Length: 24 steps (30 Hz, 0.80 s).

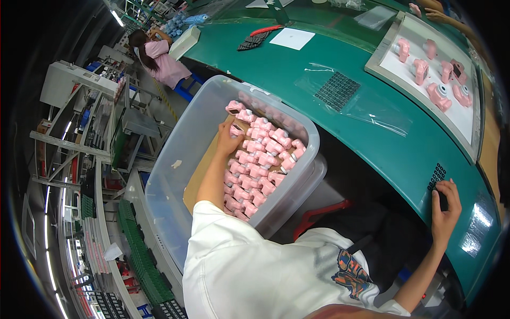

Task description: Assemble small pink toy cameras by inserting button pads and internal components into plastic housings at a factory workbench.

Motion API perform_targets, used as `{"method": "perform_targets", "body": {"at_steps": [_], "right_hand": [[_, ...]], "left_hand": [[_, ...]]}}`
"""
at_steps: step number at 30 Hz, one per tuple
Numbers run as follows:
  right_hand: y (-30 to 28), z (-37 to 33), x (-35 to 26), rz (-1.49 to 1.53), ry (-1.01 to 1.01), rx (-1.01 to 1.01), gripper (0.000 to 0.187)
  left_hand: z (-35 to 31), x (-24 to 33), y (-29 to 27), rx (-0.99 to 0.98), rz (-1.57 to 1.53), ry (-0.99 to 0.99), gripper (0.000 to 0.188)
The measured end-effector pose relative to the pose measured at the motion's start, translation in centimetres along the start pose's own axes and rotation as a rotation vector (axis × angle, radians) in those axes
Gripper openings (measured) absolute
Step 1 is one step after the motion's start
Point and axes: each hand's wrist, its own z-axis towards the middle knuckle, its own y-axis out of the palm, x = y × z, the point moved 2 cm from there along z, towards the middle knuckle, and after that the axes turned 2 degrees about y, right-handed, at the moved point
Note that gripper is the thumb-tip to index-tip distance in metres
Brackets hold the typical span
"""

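My left hand (229, 141) reaches into a clear plastic bin (164, 183), its fingers closed on a pink toy camera (236, 129) near the top of the rows. Several more pink toy cameras (257, 171) with pale lens rings stand packed in rows on brown cardboard (201, 173) beneath. Off to the right, on the green table, my right hand (447, 210) has thumb and fingertips drawn together at the lower edge of a small sheet of black square stickers (437, 174). The exact pinch there is partly hidden by the fingers.
A larger sheet of black squares (338, 90) lies in clear film on the green table (239, 53). A white-lined tray (396, 69) with several pink cameras sits far right, near another person's arm (451, 21). At the far left sits a person in pink (164, 64).
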Motion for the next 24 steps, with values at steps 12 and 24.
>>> {"method": "perform_targets", "body": {"at_steps": [12, 24], "right_hand": [[-0.6, -0.1, -0.1, 0.049, -0.085, 0.031, 0.011], [-2.7, -1.6, 0.0, 0.144, -0.096, 0.125, 0.012]], "left_hand": [[-3.2, 10.8, -10.2, 0.246, -0.743, 0.021, 0.088], [-18.3, 44.4, -10.4, -0.441, -1.216, 0.777, 0.103]]}}
